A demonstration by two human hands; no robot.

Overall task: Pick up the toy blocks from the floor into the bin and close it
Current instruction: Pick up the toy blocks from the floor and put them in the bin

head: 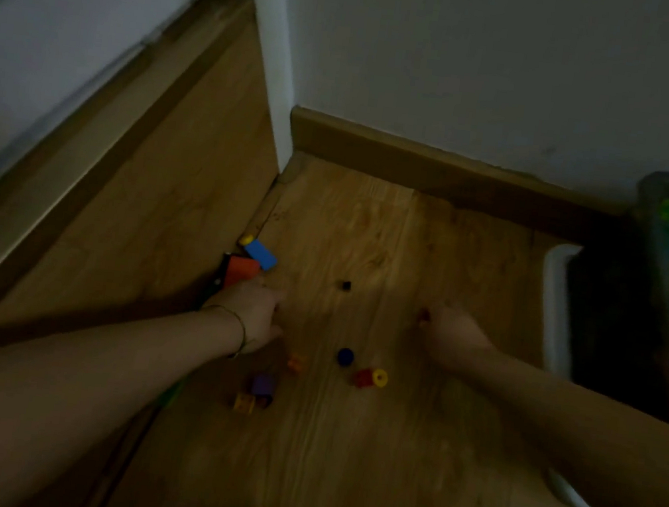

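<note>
The left hand reaches forward with its back up and its fingers pointing at an orange plastic block by the wooden bed frame; the fingers are hidden, so I cannot tell whether it grips anything. A thin bracelet circles that wrist. The right hand is stretched low over the wooden floor, fingers bent downward, with a small red piece at its fingertips; through the blur it may be pinching it, but I cannot tell. Just behind the orange block lie a blue rectangular block and a small yellow block. Between the forearms, loose pieces are scattered: a small black piece, a dark blue round piece, a red-and-yellow piece, a small orange piece and a purple block. At the right stands a dark grey plastic bin, open and holding green, teal and red blocks, with a white lid beside it.
</note>
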